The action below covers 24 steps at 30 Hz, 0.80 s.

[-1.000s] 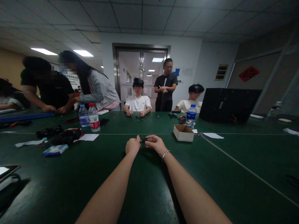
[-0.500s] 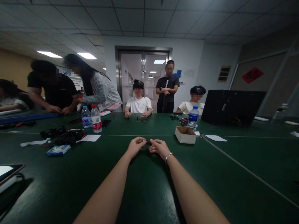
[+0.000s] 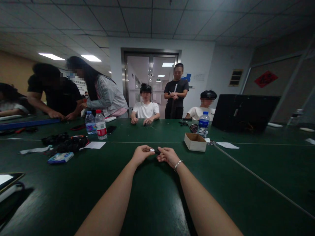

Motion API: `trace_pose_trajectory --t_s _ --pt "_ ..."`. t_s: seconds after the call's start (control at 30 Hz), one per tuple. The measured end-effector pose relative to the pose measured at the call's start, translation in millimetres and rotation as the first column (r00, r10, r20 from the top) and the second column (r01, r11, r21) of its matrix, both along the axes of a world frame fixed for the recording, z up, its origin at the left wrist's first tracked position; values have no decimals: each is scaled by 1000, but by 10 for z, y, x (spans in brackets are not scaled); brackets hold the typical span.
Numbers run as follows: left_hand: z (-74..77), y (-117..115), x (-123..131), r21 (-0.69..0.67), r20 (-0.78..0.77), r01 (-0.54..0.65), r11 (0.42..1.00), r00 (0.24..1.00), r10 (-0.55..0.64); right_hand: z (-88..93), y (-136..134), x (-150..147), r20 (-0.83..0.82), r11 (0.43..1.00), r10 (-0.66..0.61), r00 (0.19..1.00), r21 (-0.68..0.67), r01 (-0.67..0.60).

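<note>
My left hand [image 3: 141, 153] and my right hand [image 3: 168, 154] meet over the green table [image 3: 152, 196], arms stretched forward. Both pinch a small dark object with a shiny metal end [image 3: 155, 151] between their fingertips. The fingers of each hand are curled closed around it. A thin bracelet circles my right wrist. A small open cardboard box [image 3: 195, 142] sits to the right of my hands, a little farther away.
Two water bottles [image 3: 97, 124] stand at the left, another bottle [image 3: 203, 124] behind the box. Black gear and a blue packet [image 3: 60, 158] lie at the left. A black monitor back [image 3: 243, 112] is at right. Several people sit or stand across the table.
My hands stay together on the small object; the fingers have shifted so its shiny metal end now shows between them. The view has tilted slightly since a second ago.
</note>
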<state>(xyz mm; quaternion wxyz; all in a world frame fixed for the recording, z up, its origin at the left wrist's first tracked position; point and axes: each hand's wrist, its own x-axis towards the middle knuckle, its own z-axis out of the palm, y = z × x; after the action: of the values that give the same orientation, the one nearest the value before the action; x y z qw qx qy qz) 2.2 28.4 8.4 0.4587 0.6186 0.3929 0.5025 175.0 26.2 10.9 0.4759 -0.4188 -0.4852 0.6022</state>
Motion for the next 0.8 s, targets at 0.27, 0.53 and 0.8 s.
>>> trace_pose_trajectory --t_s 0.27,0.53,0.8 --pt "88 -63 26 -93 -98 -22 995 995 13 -53 38 17 -35 1000 1 999 14 -1" --pt "80 -29 57 -118 -165 -58 991 986 38 -58 41 7 -103 999 -24 994 45 29" --pt "-39 90 48 -93 -234 -77 993 971 54 -80 54 4 -100 999 -19 995 45 24"
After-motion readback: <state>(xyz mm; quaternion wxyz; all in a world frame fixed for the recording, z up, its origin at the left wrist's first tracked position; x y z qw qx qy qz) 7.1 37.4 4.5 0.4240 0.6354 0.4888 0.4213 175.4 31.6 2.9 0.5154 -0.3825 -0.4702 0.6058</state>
